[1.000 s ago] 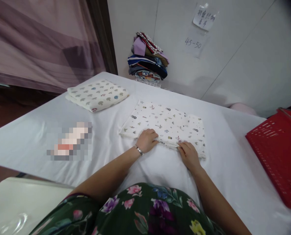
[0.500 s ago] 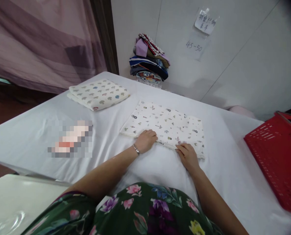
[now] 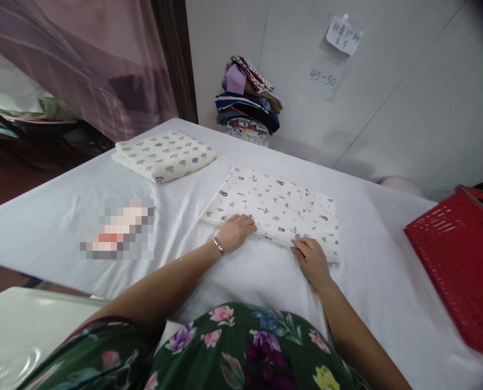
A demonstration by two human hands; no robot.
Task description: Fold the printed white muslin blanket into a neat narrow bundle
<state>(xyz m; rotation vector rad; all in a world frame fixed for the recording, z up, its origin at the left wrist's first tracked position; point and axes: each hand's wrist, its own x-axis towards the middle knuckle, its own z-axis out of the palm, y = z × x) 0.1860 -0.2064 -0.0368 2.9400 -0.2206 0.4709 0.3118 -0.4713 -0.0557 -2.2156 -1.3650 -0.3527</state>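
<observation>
Head camera: I count one container, a red slotted plastic basket [image 3: 464, 271] with a metal handle [image 3: 477, 204], well to the right of the right hand [image 3: 312, 257]; its inside is hidden from me. Two folded cloths lie on the white tablecloth [image 3: 375, 303]. One, a white printed cloth [image 3: 269, 203] with small scattered motifs, lies flat just beyond both hands, its near edge touched by their fingers. The hands are apart from each other, the left hand [image 3: 234, 234] left of the middle of that edge, the right one nearer its right corner; I can't tell whether either pinches the layers or merely rests there. The other, a cream cloth [image 3: 164, 154] with grey and coloured motifs, sits beyond the left hand and to its left. One pixelated object [image 3: 115, 227] lies left of that hand, too blurred to name. One silver bracelet [image 3: 219, 246] circles the left wrist. Ahead of the hands stands one stack of folded fabrics [image 3: 247, 100]; two paper notes [image 3: 342, 36] hang to its right.
</observation>
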